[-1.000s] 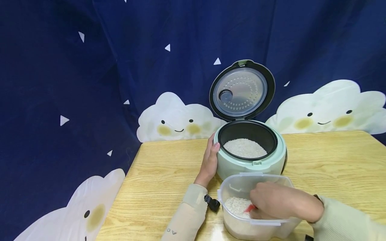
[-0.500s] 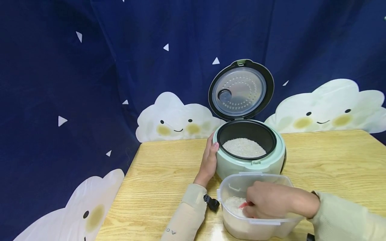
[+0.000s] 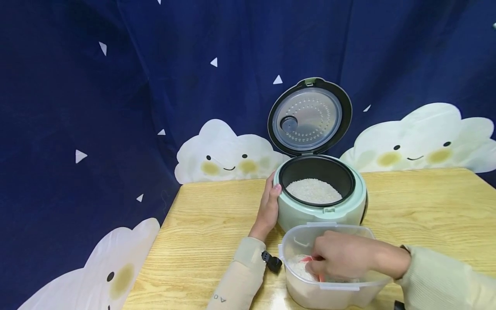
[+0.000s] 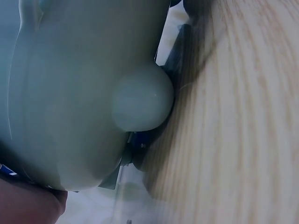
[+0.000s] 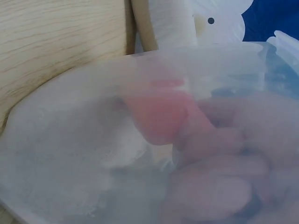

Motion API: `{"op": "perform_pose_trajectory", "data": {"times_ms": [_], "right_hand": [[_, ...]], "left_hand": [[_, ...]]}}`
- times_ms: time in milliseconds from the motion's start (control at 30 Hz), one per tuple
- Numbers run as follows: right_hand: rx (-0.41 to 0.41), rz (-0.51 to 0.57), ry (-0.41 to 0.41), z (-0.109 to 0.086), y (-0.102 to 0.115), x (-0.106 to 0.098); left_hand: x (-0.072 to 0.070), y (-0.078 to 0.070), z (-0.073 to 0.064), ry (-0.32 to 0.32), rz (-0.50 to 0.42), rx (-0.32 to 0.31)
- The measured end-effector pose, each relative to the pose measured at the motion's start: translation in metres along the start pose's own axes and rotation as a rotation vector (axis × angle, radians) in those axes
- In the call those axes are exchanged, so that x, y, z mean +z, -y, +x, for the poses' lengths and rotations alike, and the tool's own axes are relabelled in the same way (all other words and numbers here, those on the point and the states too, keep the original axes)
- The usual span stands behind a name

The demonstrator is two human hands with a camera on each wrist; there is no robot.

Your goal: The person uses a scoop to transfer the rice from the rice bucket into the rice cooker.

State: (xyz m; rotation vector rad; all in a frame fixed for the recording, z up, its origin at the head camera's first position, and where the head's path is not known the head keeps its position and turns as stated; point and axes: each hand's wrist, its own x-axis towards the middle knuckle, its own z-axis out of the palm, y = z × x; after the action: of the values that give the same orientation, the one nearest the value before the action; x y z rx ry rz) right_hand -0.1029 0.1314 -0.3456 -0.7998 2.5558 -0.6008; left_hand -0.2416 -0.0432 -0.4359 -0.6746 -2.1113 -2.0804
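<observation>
My left hand (image 3: 268, 209) lies against the left side of a mint-green rice cooker (image 3: 310, 217), thumb near its rim. In the left wrist view, part of that hand (image 4: 28, 205) shows at the cooker's lower edge. The cooker's lid (image 3: 310, 116) stands up, and white rice (image 3: 314, 191) lies in its black inner pot. Down inside a clear plastic container (image 3: 300, 288), my right hand (image 3: 345, 255) grips a red scoop (image 5: 161, 119) by its handle. The scoop is among the container's rice (image 3: 296, 267); fingers hide much of it in the head view.
Both vessels stand on a wood-grain table (image 3: 217, 215), the container directly in front of the cooker. A dark blue curtain (image 3: 232, 86) with cloud prints hangs behind the table and along its left side.
My right hand has shifted a little left inside the container, taking the red scoop with it. More of the scoop now shows. The left hand keeps its place on the cooker.
</observation>
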Motion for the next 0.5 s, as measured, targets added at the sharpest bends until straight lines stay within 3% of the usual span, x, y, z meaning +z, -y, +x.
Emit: {"op": "perform_pose_trajectory", "data": {"times_ms": [500], "right_hand": [[-0.102,-0.003,-0.085,-0.0006,-0.0011,-0.0010]], "left_hand": [[-0.0002,0.0021,0.0005,-0.001,0.001,0.013]]}}
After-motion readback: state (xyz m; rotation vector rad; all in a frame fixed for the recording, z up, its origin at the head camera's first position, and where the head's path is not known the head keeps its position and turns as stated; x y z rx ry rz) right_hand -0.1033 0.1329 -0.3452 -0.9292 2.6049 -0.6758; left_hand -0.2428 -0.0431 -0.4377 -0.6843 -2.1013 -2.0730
